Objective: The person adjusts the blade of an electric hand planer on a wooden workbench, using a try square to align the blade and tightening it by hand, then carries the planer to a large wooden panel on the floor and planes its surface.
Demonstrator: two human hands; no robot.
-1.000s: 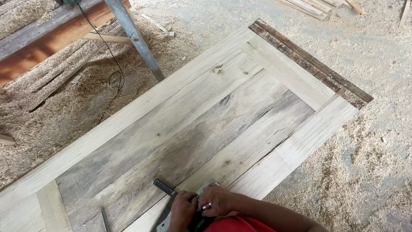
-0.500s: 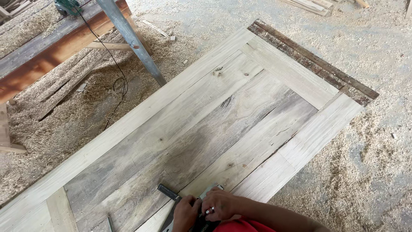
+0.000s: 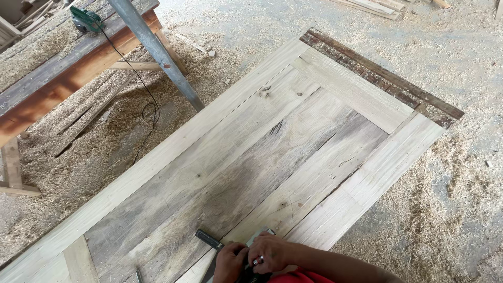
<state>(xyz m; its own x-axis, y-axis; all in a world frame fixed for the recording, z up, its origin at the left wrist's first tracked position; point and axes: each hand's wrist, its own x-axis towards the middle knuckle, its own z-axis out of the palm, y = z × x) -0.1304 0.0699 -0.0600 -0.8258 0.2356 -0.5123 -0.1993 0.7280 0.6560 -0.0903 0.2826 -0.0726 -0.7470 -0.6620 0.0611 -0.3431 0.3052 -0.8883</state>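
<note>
Both hands meet at the bottom edge of the view, pressed onto a dark metal square (image 3: 209,240) that lies on the wooden door (image 3: 262,157). The left hand (image 3: 229,262) rests with fingers curled over the tool's near end, and the right hand (image 3: 272,252), a ring on one finger, covers the grey part beside it; the fingers of both are closed down on the tool, though whether they pinch it or merely press it flat I cannot tell. The square's dark arm sticks out toward the door's middle panel, right at the seam where the grey, weathered panel meets the pale side rail, so it seems held there to stay tight against that joint.

The door lies flat on the floor, which gives a steady surface for pressing down. A dark, rough strip of wood (image 3: 382,76) runs along its far end, touching the pale end rail. Sawdust (image 3: 99,152) covers the floor all round. At the upper left stands a workbench (image 3: 63,68) with a slanting metal leg (image 3: 157,52); a green power tool (image 3: 84,18) sits on it, well apart from the hands, its black cord (image 3: 144,99) trailing down into the sawdust.
</note>
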